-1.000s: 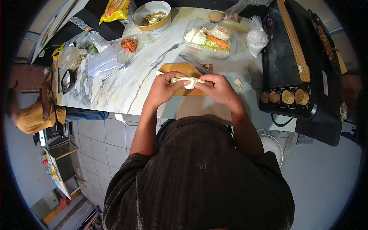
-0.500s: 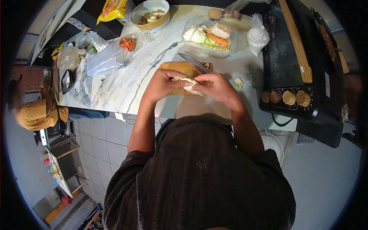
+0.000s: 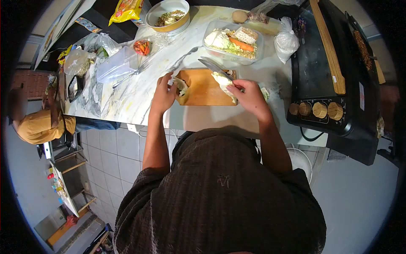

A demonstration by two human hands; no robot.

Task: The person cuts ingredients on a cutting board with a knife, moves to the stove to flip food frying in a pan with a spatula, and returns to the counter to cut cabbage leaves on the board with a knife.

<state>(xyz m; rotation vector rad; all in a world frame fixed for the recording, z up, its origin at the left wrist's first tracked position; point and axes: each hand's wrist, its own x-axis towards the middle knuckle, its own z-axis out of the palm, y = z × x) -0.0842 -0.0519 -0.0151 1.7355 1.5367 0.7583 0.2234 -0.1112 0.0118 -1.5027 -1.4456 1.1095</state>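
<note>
A wooden cutting board (image 3: 203,91) lies on the counter in front of me. My right hand (image 3: 250,96) pinches a pale cabbage leaf (image 3: 221,81) over the board's right side. At the board's left edge, my left hand (image 3: 163,94) has its fingers apart beside a smaller piece of cabbage leaf (image 3: 181,86). A knife (image 3: 210,65) rests across the far right part of the board, its handle partly hidden behind the leaf. Another leaf scrap (image 3: 265,93) lies on the counter just right of my right hand.
Beyond the board stands a plastic container (image 3: 243,59) with cabbage, carrot and a white block. A bag of white powder (image 3: 286,42) and a black stove (image 3: 325,84) are on the right. A bowl (image 3: 169,26) and a clear tub (image 3: 116,67) stand left. Another person (image 3: 42,125) is far left.
My hands have moved apart from over the board's middle, where both held the leaf. A smaller piece now lies at the left, while my right hand keeps the larger leaf near the knife.
</note>
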